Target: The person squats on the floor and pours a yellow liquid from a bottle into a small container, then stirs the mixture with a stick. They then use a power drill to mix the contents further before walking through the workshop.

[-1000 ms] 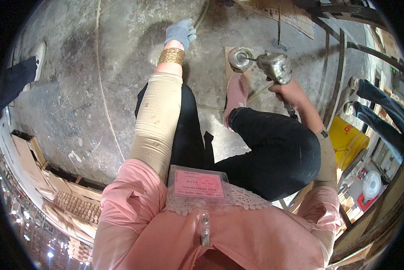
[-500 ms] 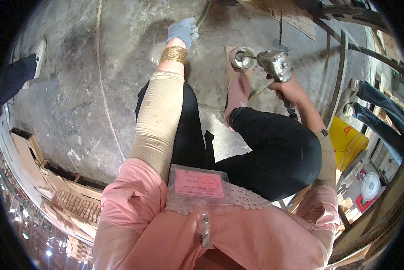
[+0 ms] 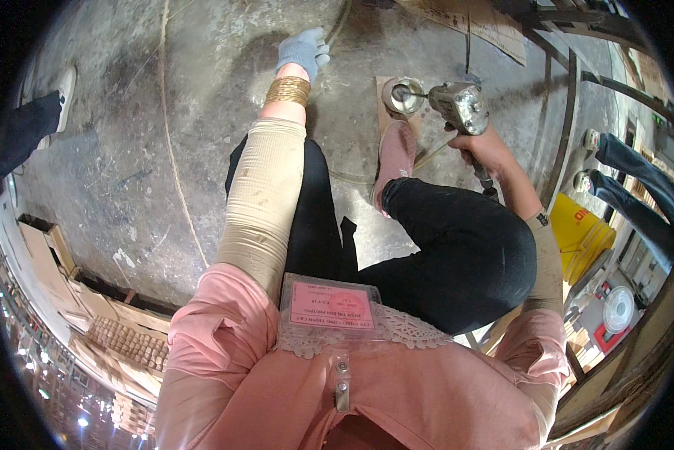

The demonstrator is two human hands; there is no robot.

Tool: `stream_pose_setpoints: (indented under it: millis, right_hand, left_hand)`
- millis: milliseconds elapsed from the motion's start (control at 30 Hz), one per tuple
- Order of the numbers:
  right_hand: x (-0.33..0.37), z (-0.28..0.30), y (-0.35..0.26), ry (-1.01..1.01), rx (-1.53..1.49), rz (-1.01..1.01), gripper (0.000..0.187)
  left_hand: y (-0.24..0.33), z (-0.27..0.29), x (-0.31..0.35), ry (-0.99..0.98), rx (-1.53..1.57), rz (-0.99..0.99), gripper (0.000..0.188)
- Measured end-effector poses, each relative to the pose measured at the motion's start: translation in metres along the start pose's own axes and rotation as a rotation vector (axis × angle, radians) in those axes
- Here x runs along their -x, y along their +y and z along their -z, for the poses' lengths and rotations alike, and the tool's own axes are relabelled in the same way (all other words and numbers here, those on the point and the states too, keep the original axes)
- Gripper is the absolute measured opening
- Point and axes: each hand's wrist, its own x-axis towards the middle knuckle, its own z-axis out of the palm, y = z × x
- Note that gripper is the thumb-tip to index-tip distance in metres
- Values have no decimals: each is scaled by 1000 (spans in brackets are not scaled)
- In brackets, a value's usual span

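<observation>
My right hand (image 3: 485,150) is wrapped round the handle of a worn metal power drill (image 3: 461,106). From the drill a thin shaft runs left into a small round cup (image 3: 403,109), where a rounded, dark tip shows near the rim. The cup's contents look pale, but I cannot make out what they are. It stands on a brown strip of board (image 3: 386,114), just beyond my pink-socked foot (image 3: 397,154). My left hand (image 3: 302,54), in a grey-blue glove, hangs over the floor left of the cup. Its fingers are loosely bent and apart, with nothing visible in them.
Dark metal frame bars (image 3: 566,124) rise on the right, near a yellow bucket (image 3: 581,236) and another person's legs (image 3: 633,195). A flat cardboard sheet (image 3: 494,34) lies at the far right. Another person's shoe (image 3: 67,97) is at far left. Stacked wood pieces (image 3: 130,341) stand lower left.
The shaft's tip has shifted a little left inside the cup, and the drill has tilted slightly. My left hand has barely moved.
</observation>
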Motion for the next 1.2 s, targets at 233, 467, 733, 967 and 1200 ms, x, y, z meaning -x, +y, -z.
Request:
stream_pose_setpoints:
  millis: [233, 467, 733, 967, 1200]
  right_hand:
    - [0, 2, 2, 1, 5, 6, 27]
    - [5, 3, 2, -41, 27, -27, 26]
    - [1, 1, 7, -21, -22, -5, 26]
    - [-1, 3, 9, 9, -31, -2, 27]
    - [-1, 3, 6, -24, 5, -2, 26]
  left_hand:
    - [0, 2, -6, 30, 2, 16, 30]
    - [-1, 1, -3, -8, 22, 7, 30]
    - [0, -2, -3, 5, 1, 19, 29]
    - [-2, 0, -6, -18, -7, 7, 30]
    - [-3, 3, -10, 7, 114, -1, 24]
